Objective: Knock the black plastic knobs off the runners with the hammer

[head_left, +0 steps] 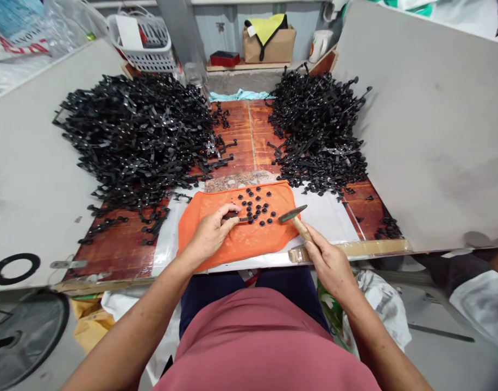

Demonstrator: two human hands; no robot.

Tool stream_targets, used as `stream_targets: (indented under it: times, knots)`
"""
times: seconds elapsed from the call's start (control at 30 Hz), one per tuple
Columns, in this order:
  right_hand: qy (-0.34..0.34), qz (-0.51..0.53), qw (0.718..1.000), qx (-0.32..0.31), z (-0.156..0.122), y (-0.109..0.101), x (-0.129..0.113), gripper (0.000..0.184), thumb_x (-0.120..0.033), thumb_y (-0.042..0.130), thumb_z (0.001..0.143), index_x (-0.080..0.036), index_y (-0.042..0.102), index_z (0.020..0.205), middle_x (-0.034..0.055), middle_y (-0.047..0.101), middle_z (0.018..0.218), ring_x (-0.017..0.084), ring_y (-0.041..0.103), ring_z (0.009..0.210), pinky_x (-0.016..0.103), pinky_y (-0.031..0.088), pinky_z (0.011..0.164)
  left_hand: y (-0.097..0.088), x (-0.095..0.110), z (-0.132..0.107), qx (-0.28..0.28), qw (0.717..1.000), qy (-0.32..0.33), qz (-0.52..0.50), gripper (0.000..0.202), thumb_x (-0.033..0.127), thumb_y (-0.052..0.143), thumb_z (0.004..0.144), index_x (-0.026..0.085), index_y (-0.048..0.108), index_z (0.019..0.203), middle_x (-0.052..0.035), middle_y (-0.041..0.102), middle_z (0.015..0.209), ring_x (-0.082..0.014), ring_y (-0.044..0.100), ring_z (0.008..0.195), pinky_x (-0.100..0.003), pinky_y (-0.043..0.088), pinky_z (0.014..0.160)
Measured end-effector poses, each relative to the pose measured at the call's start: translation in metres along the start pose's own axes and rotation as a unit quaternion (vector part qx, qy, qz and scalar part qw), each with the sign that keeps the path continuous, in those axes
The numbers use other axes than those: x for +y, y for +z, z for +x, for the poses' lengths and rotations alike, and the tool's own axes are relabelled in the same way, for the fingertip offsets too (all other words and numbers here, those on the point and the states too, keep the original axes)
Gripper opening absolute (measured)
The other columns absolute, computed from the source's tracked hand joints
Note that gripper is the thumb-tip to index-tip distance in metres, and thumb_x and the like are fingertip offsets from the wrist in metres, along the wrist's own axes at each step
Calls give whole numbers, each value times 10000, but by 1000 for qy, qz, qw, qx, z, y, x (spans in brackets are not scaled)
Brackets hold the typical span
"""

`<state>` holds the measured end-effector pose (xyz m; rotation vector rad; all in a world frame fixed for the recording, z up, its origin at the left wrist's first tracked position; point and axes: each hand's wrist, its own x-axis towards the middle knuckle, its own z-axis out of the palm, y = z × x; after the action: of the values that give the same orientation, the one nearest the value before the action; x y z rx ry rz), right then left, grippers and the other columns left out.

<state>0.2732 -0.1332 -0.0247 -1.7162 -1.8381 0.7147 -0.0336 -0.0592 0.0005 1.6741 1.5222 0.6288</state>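
My right hand (328,259) is closed around the wooden handle of a hammer (294,215), whose dark green head is above the right side of an orange cloth (224,247). Over the cloth's left half, my left hand (213,231) pinches a slim black part (243,219) between thumb and fingers. Several small round black caps (257,212) lie scattered on the cloth, between my left hand and the hammer head. My left fingers partly hide the black part they hold.
Large heaps of black parts rise at left (138,130) and right (320,130). Upright grey panels (432,119) flank the table. Behind stand a white basket (151,46), a cardboard box (287,46) and a mug (320,45). A taped strip (366,248) edges the front.
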Motion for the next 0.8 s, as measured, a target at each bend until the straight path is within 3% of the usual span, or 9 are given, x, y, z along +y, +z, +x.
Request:
stream_targets:
  times: [0.2,0.43,0.5,0.63,0.8]
  knots:
    - [5,-50,999,-2,2,0,-3,484,-329,441,1058,-279,527,1532,68,712,1346,290,743,1119,407,607,894,4,-2,4,-4,999,-36,-19,385,427,520,922,214,655,1212,3,664,815,-128,535,621,-226,392,563]
    - [6,-54,998,-9,1,0,-3,489,-330,433,1061,-286,510,1543,50,691,1383,283,731,1149,400,602,911,5,-3,3,19,999,-32,35,357,399,543,910,224,682,1188,-15,715,916,-148,570,688,-260,428,681]
    - [6,-51,999,-11,1,1,-1,488,-335,433,1063,-286,509,1542,52,689,1386,283,727,1158,409,599,927,5,-2,1,22,998,-35,44,348,399,549,910,233,697,1178,3,691,812,-148,551,640,-259,409,650]
    - [-9,-40,999,-3,1,0,-1,488,-331,438,1062,-282,508,1543,54,688,1390,268,720,1172,407,585,975,7,-3,-1,22,998,-48,43,352,412,563,908,247,727,1171,53,500,534,-141,443,494,-250,313,543]
    - [-70,-88,994,12,9,-7,-27,484,-322,439,1065,-274,517,1541,78,733,1319,265,753,1079,384,606,912,12,-9,1,39,998,-43,14,368,422,606,880,239,760,1159,29,621,621,-131,472,516,-249,314,542]
